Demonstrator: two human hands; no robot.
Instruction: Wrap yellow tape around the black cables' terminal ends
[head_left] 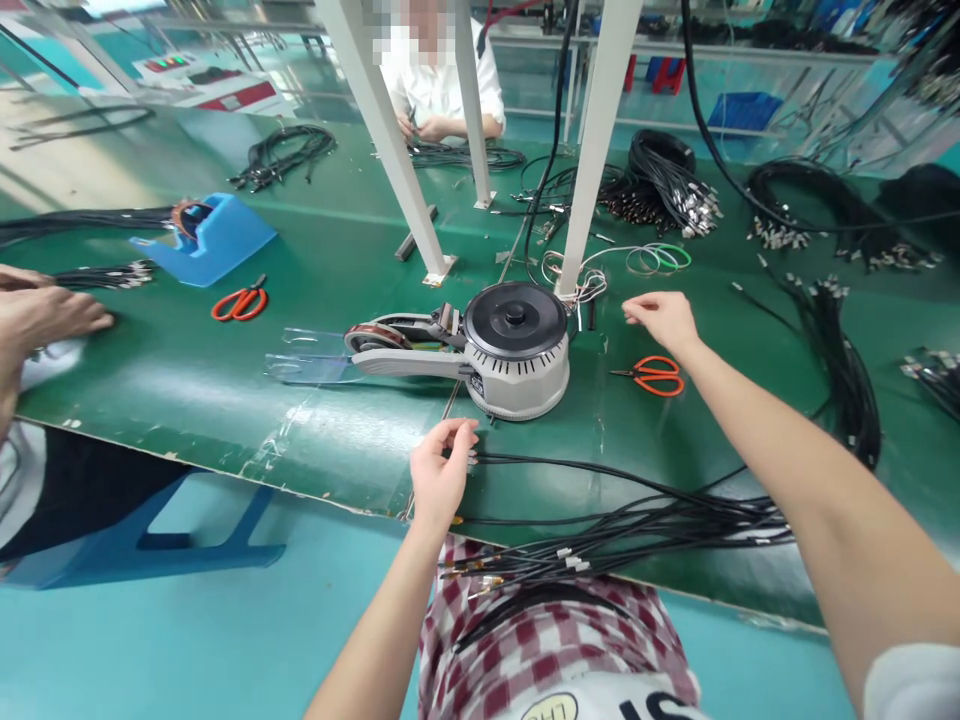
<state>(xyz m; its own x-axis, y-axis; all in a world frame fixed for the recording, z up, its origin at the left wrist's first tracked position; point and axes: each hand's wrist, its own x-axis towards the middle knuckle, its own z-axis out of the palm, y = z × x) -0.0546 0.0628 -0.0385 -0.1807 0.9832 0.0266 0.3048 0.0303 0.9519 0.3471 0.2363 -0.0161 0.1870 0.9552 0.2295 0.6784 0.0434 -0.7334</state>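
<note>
Head view: one black cable [555, 460] lies near the front edge of the green workbench [330, 450], its end pinched in the left hand [442, 465], presumably to steady the tip. Right hand [664, 318] is well apart, fingertips together; whether they grip anything cannot be told. A cable bundle [675, 522] overhangs the front edge. Rotary tape dispenser [517, 382] stands between the hands; orange-handled snips [661, 388] lie beside the right forearm. White post [598, 150] partly blocks the far side.

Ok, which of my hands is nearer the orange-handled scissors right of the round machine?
Right. The right hand is just beyond the scissors; the left hand is well to their left, on the machine's near side.
</note>
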